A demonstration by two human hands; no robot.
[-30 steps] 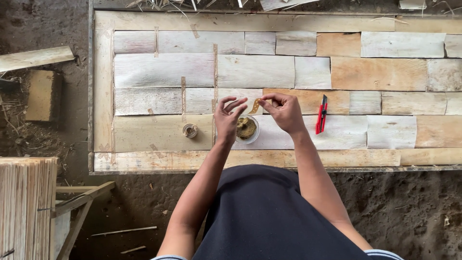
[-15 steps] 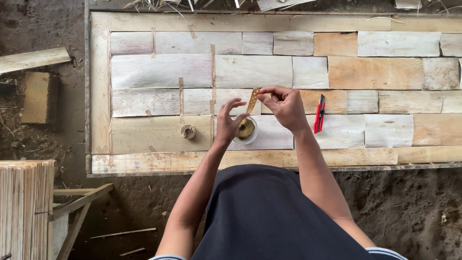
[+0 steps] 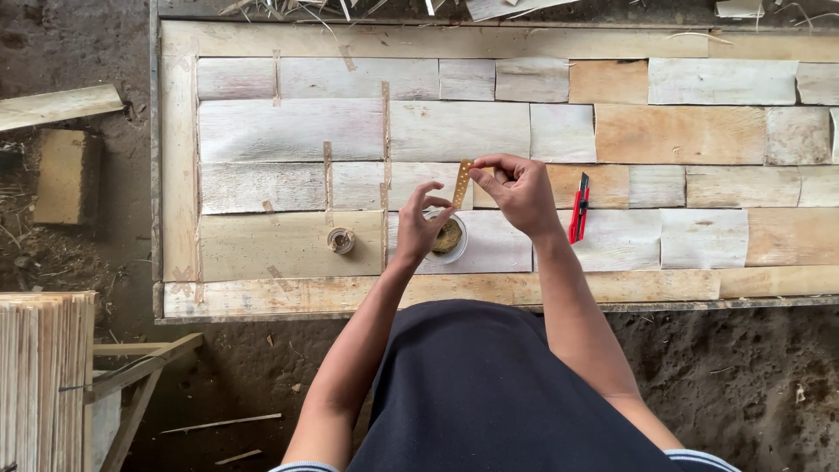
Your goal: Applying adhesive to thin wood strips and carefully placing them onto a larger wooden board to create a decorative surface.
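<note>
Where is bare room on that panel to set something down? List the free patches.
Free: the right half of the panel, beyond the red cutter, and the upper left rows above the small roll. Crowded: the centre front, where the left hand covers the tape roll and the right hand lifts a tape strip.

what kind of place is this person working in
Likely an outdoor or dirt-floored craft workshop: bare earth floor, a low panel of pale veneer pieces, and a red utility knife lying on it.
</note>
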